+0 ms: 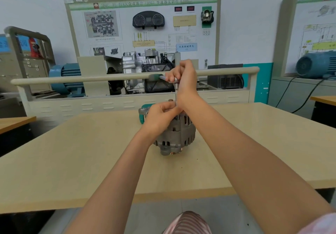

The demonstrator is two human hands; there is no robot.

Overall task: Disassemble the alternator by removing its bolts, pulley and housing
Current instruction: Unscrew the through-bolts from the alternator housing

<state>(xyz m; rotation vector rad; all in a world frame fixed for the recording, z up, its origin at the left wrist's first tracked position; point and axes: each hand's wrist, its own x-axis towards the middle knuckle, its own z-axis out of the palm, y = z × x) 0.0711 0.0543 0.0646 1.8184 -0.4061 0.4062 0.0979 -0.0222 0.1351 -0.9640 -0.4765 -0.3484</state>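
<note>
A grey alternator [179,134] stands on the tan table [91,151] with its pulley end [175,152] facing me. My right hand [183,77] grips the head of a ratchet wrench [160,77] with a green handle, raised above the alternator. A thin extension bar [176,97] runs straight down from the wrench to the alternator's top. My left hand [161,114] pinches the lower end of that bar at the housing's top, hiding the bolt beneath.
A green tool [142,114] lies on the table just behind the alternator at its left. Beyond the table stands a training bench with a beige rail [91,79], a gearbox and blue motors [67,77]. Another desk edge [323,100] shows at right.
</note>
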